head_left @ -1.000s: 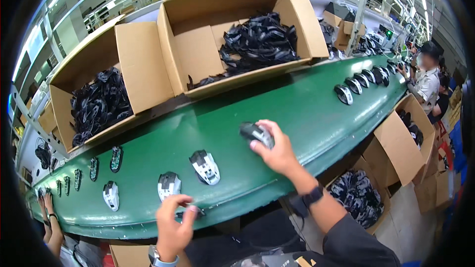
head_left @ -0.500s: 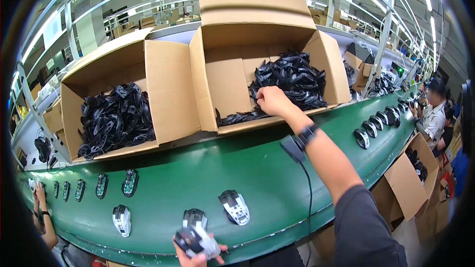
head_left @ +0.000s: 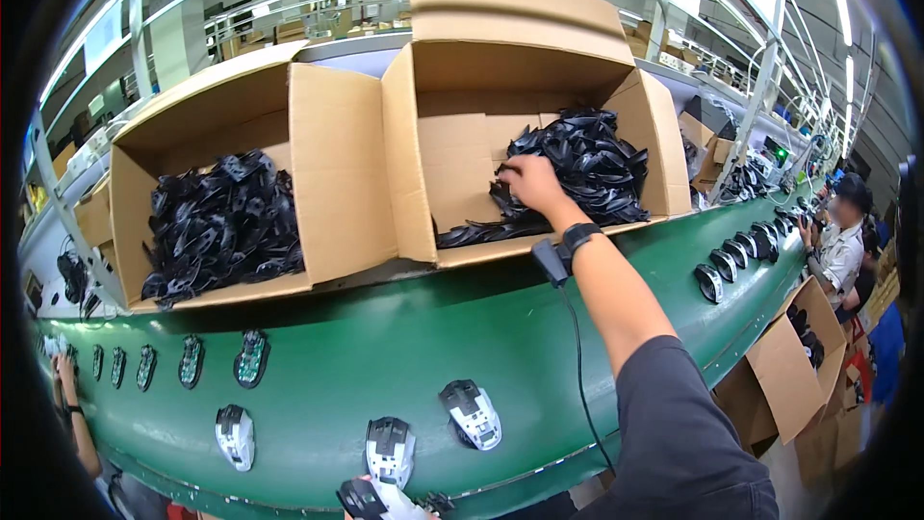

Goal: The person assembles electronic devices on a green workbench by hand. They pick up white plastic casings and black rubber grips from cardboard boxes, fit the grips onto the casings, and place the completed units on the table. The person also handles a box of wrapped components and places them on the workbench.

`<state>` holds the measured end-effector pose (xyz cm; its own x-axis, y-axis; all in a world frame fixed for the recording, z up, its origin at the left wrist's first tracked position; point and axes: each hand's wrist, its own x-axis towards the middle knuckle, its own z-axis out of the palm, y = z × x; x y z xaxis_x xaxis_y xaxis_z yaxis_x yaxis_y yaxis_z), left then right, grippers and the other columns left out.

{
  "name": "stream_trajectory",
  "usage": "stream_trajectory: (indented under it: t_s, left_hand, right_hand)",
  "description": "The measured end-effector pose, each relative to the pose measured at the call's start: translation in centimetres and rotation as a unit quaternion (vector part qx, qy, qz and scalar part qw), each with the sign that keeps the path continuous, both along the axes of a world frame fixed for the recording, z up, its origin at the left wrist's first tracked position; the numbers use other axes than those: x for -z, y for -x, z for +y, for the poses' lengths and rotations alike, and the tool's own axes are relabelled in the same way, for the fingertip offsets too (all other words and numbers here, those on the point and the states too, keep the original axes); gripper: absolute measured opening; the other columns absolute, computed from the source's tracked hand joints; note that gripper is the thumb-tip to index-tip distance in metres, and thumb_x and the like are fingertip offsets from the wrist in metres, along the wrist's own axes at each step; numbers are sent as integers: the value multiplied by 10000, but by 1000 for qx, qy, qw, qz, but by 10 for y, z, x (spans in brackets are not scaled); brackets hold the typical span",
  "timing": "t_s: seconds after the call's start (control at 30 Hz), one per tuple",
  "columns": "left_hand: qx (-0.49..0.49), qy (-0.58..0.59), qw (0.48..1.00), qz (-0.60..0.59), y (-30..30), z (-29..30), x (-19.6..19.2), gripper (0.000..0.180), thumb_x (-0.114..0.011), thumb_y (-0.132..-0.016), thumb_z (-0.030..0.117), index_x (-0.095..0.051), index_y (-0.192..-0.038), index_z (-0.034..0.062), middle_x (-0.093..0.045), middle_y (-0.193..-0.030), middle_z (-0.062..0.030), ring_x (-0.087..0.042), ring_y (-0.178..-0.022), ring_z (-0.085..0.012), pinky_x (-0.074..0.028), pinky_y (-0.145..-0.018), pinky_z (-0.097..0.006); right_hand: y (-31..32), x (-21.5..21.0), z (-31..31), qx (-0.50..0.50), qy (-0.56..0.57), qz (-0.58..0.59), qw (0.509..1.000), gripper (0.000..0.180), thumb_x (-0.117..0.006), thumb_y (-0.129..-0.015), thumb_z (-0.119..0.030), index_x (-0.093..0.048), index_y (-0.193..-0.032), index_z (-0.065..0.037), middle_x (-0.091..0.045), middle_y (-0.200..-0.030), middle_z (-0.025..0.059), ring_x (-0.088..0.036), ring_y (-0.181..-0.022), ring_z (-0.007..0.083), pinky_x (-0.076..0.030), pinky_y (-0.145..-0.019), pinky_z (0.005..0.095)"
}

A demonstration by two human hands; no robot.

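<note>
Black parts (head_left: 592, 169) heaped in carton (head_left: 450, 149), fingers (head_left: 513, 171) touching

Belt (head_left: 577, 337): green, smooth, semi-gloss, soft light streaks. Cartons (head_left: 339, 173): brown cardboard, matt, lightly creased. Black parts (head_left: 577, 159): thin plastic, glossy, sharp highlights. Mice (head_left: 474, 414): hard plastic; white areas smooth with slight sheen, black ones duller. Boards (head_left: 252, 358): green, small shiny specks. Sleeve (head_left: 674, 414): dark cloth, matt, soft folds. Cable (head_left: 580, 366): black, smooth, rubbery-looking.
</note>
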<state>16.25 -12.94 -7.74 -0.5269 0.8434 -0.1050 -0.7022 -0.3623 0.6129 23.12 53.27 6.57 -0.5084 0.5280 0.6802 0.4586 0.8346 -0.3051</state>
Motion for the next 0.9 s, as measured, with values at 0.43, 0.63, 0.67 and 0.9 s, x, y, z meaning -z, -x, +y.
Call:
stream_trajectory:
  t_s: [0.43,0.63,0.67,0.9]
  left_hand:
    - [67,70,993,-60,-66,0,-69,537,-544,-1042,437,-597,-1325,-16,-736,-1020,-173,-723,-763,-354,-584,-630,-463]
    - [110,58,986,-108,-75,-47,-78,469,-584,-1019,351,-667,-1236,-56,-754,-956,-168,-736,-712,-301,-615,-585,-421]
    - [118,48,987,-100,-78,-52,-78,456,-593,-1012,338,-673,-1219,-60,-754,-956,-170,-743,-721,-297,-623,-585,-420]
    - [129,52,987,-82,-84,-65,-80,364,-632,-993,264,-674,-1174,-49,-754,-996,-162,-770,-776,-264,-678,-622,-438]
  right_hand:
    - [-154,21,-453,-511,539,191,642,307,-749,-902,55,-712,-1206,47,-701,-1127,140,-701,-1039,221,-571,-930,351]
    - [-162,-6,-506,-533,328,-33,779,263,-783,-901,19,-717,-1154,11,-720,-1046,114,-677,-910,239,-544,-817,372]
    - [-159,-5,-516,-539,298,-23,787,308,-849,-852,-46,-718,-1129,-19,-701,-1002,117,-652,-892,291,-521,-806,389]
    - [-145,0,-529,-573,229,-45,785,314,-898,-818,-126,-720,-1069,-61,-675,-927,81,-607,-853,289,-484,-807,399]
